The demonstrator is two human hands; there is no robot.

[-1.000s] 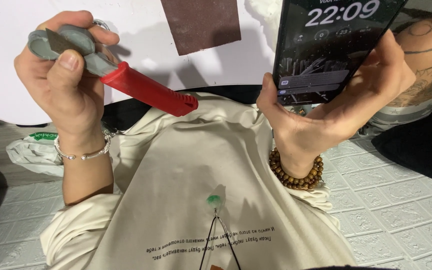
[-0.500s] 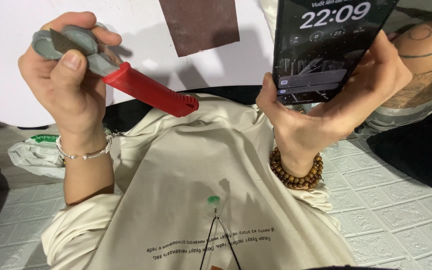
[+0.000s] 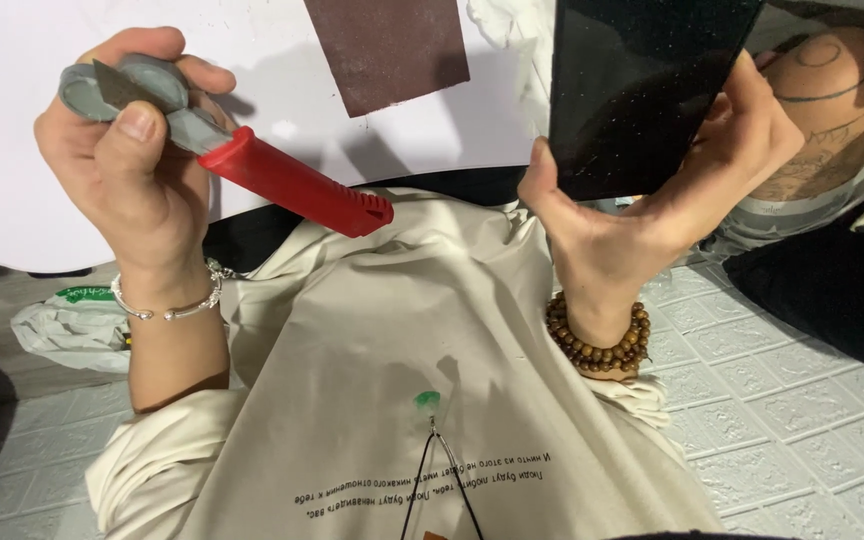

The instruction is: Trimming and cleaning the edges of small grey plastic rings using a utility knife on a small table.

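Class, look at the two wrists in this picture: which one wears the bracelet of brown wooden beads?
The right hand, holding the dark phone, wears the brown bead bracelet. The left hand, gripping the red-sheathed tool, wears a thin silver bracelet.

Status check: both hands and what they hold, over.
Left hand gripping grey-handled tool with red sheath. Right hand holding dark-screened phone. Nothing between them; brown sheet lies behind.

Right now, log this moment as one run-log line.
left hand: grips red-sheathed scissors | right hand: holds phone, screen dark | brown sheet on white board
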